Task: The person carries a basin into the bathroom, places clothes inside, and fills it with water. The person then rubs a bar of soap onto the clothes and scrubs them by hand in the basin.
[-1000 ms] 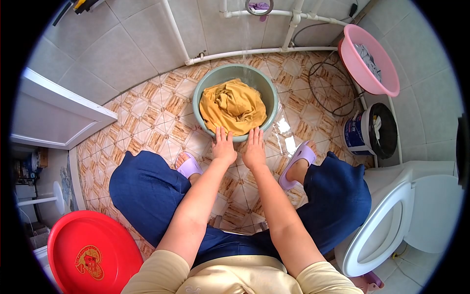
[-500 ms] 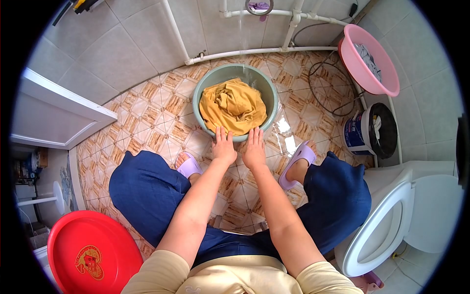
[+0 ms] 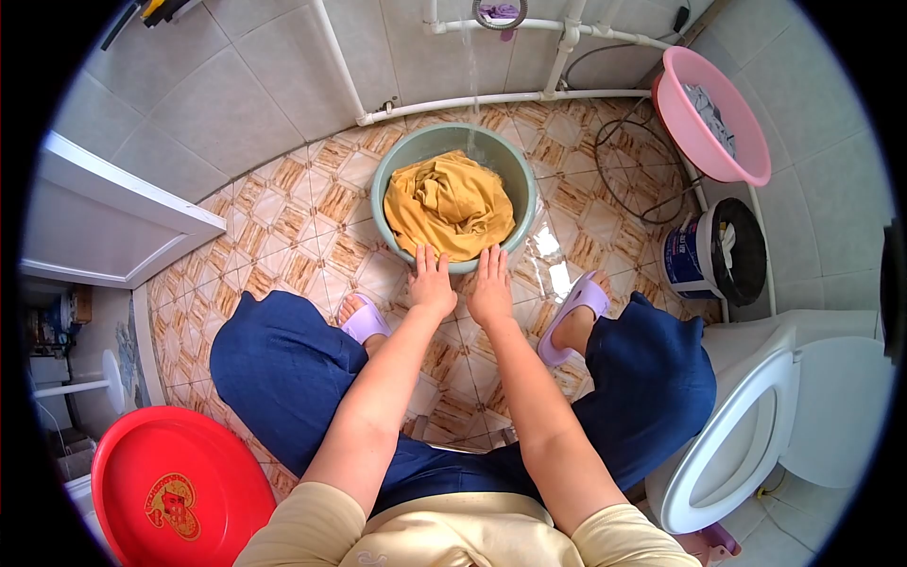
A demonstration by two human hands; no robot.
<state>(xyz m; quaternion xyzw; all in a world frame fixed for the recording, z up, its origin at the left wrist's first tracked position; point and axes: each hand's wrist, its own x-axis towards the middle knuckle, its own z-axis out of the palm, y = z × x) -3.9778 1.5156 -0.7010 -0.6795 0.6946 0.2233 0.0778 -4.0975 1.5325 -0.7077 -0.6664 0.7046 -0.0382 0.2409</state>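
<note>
A grey-green basin (image 3: 525,194) stands on the tiled floor in front of me. Bunched up inside it is a mustard-yellow cloth or garment (image 3: 449,203). A thin stream of water (image 3: 470,71) falls from above into the back of the basin. My left hand (image 3: 432,282) rests its outstretched fingers on the near rim. Just to its right, my right hand (image 3: 490,283) lies on the same rim with fingers extended. Neither hand grips anything, and the fingertips are close to the cloth's near edge.
At the right are a pink basin (image 3: 673,104) with grey cloth, a bucket (image 3: 682,253) and a toilet (image 3: 680,501). A red basin (image 3: 189,454) sits at lower left, below a white door (image 3: 113,213). White pipes (image 3: 510,97) and a hose (image 3: 605,165) run along the wall.
</note>
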